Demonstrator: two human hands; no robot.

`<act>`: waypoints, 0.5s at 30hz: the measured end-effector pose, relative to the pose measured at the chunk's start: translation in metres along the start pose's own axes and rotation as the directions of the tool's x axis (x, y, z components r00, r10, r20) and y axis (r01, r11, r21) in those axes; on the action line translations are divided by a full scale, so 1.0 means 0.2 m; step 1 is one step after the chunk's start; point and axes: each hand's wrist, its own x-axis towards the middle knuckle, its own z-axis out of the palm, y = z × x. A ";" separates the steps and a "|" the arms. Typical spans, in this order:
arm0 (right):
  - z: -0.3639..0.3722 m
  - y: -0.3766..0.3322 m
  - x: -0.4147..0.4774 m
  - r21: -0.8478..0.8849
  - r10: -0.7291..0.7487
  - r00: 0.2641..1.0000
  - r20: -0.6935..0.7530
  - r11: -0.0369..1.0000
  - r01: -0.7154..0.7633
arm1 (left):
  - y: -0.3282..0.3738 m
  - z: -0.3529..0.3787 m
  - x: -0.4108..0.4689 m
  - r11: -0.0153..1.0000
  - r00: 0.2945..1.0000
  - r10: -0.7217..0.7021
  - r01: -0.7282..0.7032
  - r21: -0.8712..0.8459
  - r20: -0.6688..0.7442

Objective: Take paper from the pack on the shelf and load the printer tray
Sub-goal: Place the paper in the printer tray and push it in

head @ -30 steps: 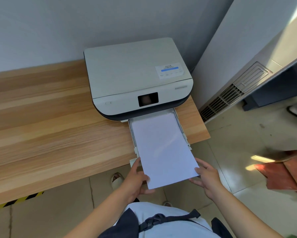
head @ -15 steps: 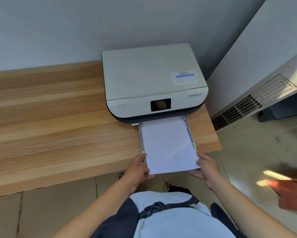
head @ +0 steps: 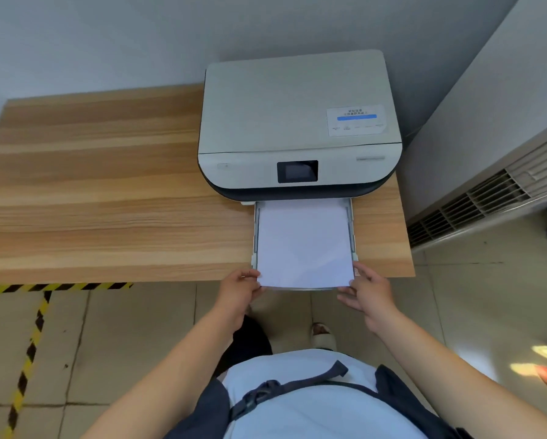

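A white and dark printer [head: 297, 122] stands at the right end of a wooden table [head: 107, 201]. Its paper tray [head: 353, 229] is pulled out toward me over the table's front edge. A stack of white paper [head: 302, 242] lies in the tray, its near edge sticking out slightly past the tray front. My left hand [head: 240, 291] pinches the paper's near left corner. My right hand [head: 368, 291] touches the near right corner with fingers spread along the edge. The paper pack and shelf are out of view.
A grey wall runs behind the table. A white unit with vent grilles [head: 487, 201] stands close on the right. Yellow-black floor tape [head: 28, 343] marks the tiled floor under the table's left part. My foot [head: 322, 339] is below the tray.
The paper has slid farther into the tray, with both hands following it toward the printer. The view has shifted, putting the printer more to the right.
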 end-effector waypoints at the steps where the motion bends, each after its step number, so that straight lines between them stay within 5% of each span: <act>1: 0.01 -0.02 0.03 -0.002 -0.002 1.000 0.004 1.000 0.002 | 0.03 0.02 0.01 1.000 0.999 0.026 -0.026 0.005 -0.019; 10: 0.05 -0.01 0.09 0.012 -0.100 0.994 -0.037 0.995 0.101 | 0.10 0.10 0.06 0.996 0.989 0.092 -0.089 0.029 -0.114; 13: 0.02 0.06 -0.01 -0.080 -0.208 0.977 -0.044 0.976 0.204 | 0.03 0.08 -0.04 0.965 0.951 0.236 -0.205 0.163 -0.199; 15: -0.02 0.13 -0.08 -0.216 -0.325 0.946 0.004 0.923 0.318 | -0.05 0.06 -0.11 0.887 0.918 0.375 -0.316 0.336 -0.126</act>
